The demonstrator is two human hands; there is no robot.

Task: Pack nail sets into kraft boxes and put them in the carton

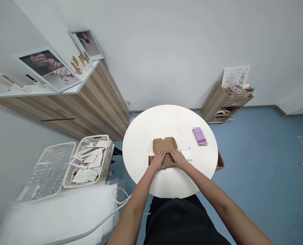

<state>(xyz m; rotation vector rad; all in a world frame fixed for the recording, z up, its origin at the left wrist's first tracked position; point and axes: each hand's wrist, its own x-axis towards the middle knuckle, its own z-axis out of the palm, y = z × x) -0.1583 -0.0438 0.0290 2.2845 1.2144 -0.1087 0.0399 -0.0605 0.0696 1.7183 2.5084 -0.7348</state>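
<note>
A small brown cardboard box [163,145] lies on the round white table [146,136], its lid flap standing open toward the far side. My left hand [158,160] rests on the box's left part, fingers curled over its edge. My right hand [178,158] presses on the right part, fingers lying flat. A small white packet [187,154] lies just right of my right hand. A purple item [200,136] sits farther right on the table.
Two white baskets stand at the left, one [90,160] holding several packets, the other [49,170] with clear trays. A wooden cabinet [95,102] with framed pictures is at the back left. A low wooden shelf [223,102] stands by the far wall. Blue floor lies to the right.
</note>
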